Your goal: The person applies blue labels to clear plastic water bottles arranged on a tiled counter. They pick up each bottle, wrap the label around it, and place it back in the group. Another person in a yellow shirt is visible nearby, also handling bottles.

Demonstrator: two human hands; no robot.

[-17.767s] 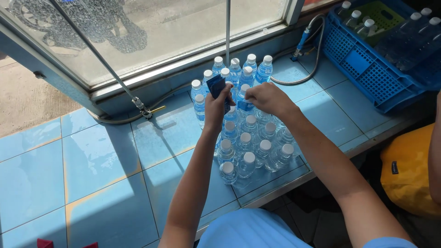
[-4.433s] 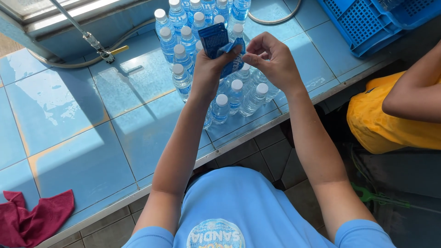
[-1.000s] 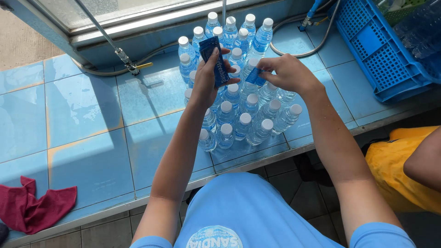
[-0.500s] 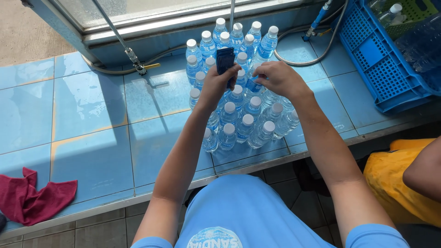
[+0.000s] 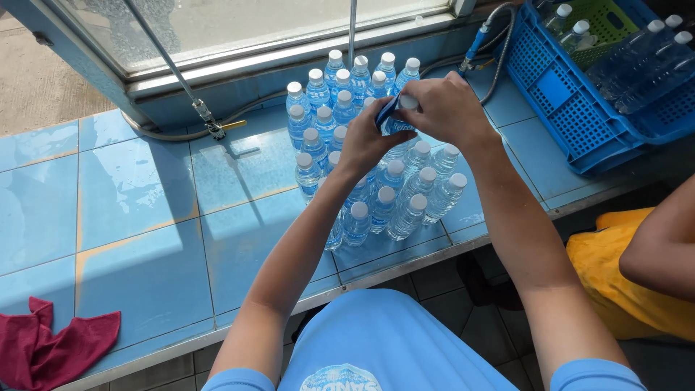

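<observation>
Several small clear water bottles (image 5: 384, 206) with white caps stand packed together on the blue tiled counter (image 5: 145, 239). Both of my hands meet above the back right of the group. My left hand (image 5: 365, 143) pinches a blue label sleeve (image 5: 387, 119) from the left. My right hand (image 5: 449, 108) grips the same sleeve from the right, at the white cap of one bottle (image 5: 407, 102). That bottle's body is hidden behind my fingers.
A blue plastic crate (image 5: 572, 101) with more bottles stands at the back right. A hose (image 5: 499, 43) and a metal pipe (image 5: 192, 98) run along the window ledge. A red cloth (image 5: 51, 340) lies at the front left. Another person in yellow (image 5: 637, 282) sits on the right.
My left hand has lowered the blue labels from an upright hold. My right hand has come in to meet it, and the sleeve now sits at one bottle's cap.
</observation>
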